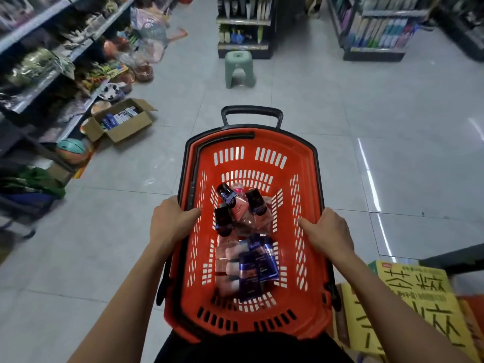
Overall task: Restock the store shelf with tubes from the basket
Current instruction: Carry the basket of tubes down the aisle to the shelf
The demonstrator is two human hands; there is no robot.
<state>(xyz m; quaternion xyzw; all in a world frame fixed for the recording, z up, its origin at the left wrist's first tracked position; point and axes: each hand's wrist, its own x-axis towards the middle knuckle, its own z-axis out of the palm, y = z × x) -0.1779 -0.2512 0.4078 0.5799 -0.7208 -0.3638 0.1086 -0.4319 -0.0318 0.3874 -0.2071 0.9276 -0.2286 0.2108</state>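
I carry a red plastic basket with a black rim and handle in front of my body, above the grey floor. My left hand grips its left rim, thumb curled over the edge. My right hand grips the right rim the same way. Inside lie several tubes: pink ones with black caps toward the far end and dark blue ones nearer me. A shelf unit with tubes and bottles stands far ahead across the aisle.
A green plastic stool stands on the floor ahead. An open cardboard box of goods and a ball lie by the left shelves. Yellow cartons sit at my lower right. Another shelf unit stands far right.
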